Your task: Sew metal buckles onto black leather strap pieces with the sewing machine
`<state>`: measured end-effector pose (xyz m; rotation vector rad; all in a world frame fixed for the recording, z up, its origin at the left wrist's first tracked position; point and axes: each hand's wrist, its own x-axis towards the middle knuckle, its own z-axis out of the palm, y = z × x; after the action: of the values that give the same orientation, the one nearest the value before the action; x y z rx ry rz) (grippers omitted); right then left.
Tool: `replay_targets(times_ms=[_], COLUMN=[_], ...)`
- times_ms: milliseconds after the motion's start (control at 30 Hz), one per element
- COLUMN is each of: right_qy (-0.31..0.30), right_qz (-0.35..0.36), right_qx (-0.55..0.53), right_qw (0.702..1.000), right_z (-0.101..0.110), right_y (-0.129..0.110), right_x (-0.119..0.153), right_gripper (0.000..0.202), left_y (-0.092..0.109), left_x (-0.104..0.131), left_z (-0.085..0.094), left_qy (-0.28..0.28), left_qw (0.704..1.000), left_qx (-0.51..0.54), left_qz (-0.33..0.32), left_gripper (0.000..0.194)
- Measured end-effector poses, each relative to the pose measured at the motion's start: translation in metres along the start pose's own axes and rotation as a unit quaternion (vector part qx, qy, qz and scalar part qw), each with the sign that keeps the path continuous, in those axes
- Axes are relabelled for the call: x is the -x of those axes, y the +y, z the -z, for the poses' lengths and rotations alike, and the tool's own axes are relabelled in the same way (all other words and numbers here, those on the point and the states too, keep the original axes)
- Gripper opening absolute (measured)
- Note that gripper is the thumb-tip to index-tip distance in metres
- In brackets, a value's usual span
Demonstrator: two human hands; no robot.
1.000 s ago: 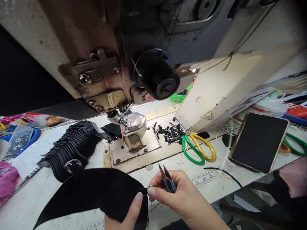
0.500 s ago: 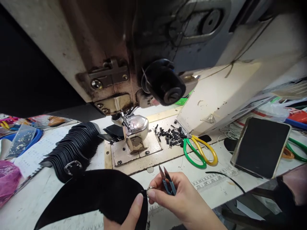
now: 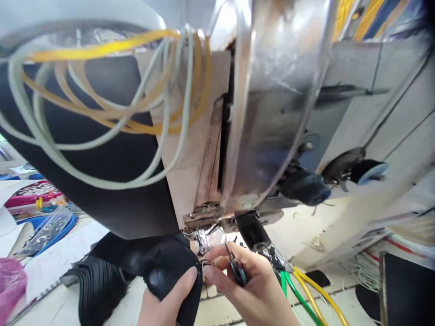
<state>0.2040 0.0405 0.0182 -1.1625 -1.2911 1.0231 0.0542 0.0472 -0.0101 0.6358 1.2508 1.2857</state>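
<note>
My left hand [image 3: 168, 299] grips the edge of a curved black leather-like piece [image 3: 170, 267], thumb on top and fingers underneath. At that piece's right end, thumb and forefinger of my right hand [image 3: 251, 285] pinch a small metal loop [image 3: 208, 263], mostly covered by the fingertips. A pair of thread snips [image 3: 237, 267] rests in the same hand, blades pointing up. Just behind the fingers is the shiny presser area [image 3: 212, 240] of a sewing machine, partly hidden. To the left lies a stack of black strips [image 3: 98, 285], overlapped by the held piece.
The machine head [image 3: 272, 113] with hanging cables [image 3: 102, 183] fills the upper view. Scissors with green and yellow handles [image 3: 314, 290] lie at right, near a dark-screened phone [image 3: 411, 290]. A blue tray [image 3: 70, 226] and pink bag [image 3: 12, 290] are at left.
The view has tilted up and shifted, showing more of the machine head. Both hands, with the black piece and loop, now appear nearer the presser area. The grips look the same.
</note>
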Motion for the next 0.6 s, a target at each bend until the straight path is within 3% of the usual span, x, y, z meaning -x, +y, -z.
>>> replay_targets(times_ms=[133,300,433,600], right_qy=[0.040,0.052,0.070,0.071], right_qz=[0.086,0.134,0.119,0.095], right_qx=[0.122,0.154,0.214,0.210], right_qw=[0.988,0.978,0.967,0.971], right_z=[0.004,0.008,0.008,0.006], right_y=[0.004,0.007,0.012,0.023], right_x=[-0.012,-0.017,-0.022,-0.029], right_gripper=[0.008,0.011,0.018,0.020], left_y=[0.025,0.045,0.050,0.041], left_x=[0.004,0.001,-0.006,-0.017], left_z=[-0.025,-0.033,-0.034,-0.029], left_qy=[-0.031,-0.054,-0.087,-0.062], left_qw=[0.998,0.996,0.995,0.993], left_qx=[0.052,0.063,0.040,-0.024], left_qz=[0.000,0.007,0.001,-0.094], left_gripper=[0.055,0.048,0.048,0.042])
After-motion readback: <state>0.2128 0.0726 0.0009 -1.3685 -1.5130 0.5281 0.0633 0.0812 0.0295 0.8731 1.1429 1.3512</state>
